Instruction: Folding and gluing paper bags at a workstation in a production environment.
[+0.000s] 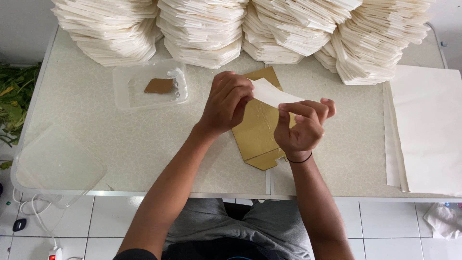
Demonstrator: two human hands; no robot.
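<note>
left hand (226, 103): raised over the worktop (96, 130) centre, fingers curled shut, pinching the 9 o'clock end of a white paper strip (272, 95).
right hand (303, 126): at 3 o'clock of the left, thumb and forefinger closed on the strip's other end, remaining fingers loosely bent; thin black band on the wrist.
white paper strip: spans between both hands, lifted clear of the surface, slightly tilted.
gold card blank (255, 137): flat on the worktop directly under the hands, partly hidden by them; notched end points to 6 o'clock.
clear tray (125, 94): at 10 o'clock of the hands, well apart, holds a brown card scrap (160, 85).
second clear tray (53, 166): at 8 o'clock, overhangs the worktop's near corner.
folded white stacks (202, 33): four tall piles along the 12 o'clock edge, closing off the far side.
flat white sheets (428, 130): pile at 3 o'clock, near the right edge.
green leaves (17, 94): off the worktop at 9 o'clock.
floor: white cable (33, 212) at 7 o'clock, crumpled white cloth (445, 219) at 4 o'clock.
</note>
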